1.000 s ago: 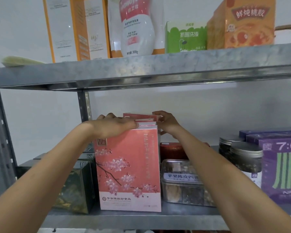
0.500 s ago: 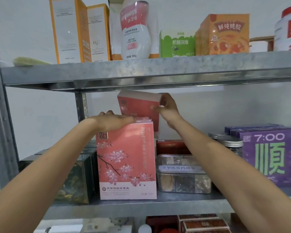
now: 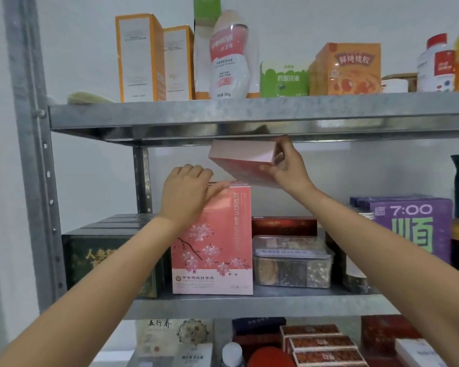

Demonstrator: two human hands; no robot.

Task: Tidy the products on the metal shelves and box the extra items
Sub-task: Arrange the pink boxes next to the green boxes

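Right hand (image 3: 289, 168), fingers curled round its end, holds a tilted pink box (image 3: 241, 160) just under the upper shelf (image 3: 249, 112), at one o'clock from the blossom box (image 3: 212, 247) standing on the middle shelf (image 3: 249, 303). Left hand (image 3: 188, 192) rests atop the blossom box, fingers relaxed.

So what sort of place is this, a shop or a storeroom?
Likely a stockroom or a shop's back storage: bare galvanised metal shelving against a plain white wall, stocked with boxed goods such as the pink blossom box and the purple 7:00 box.
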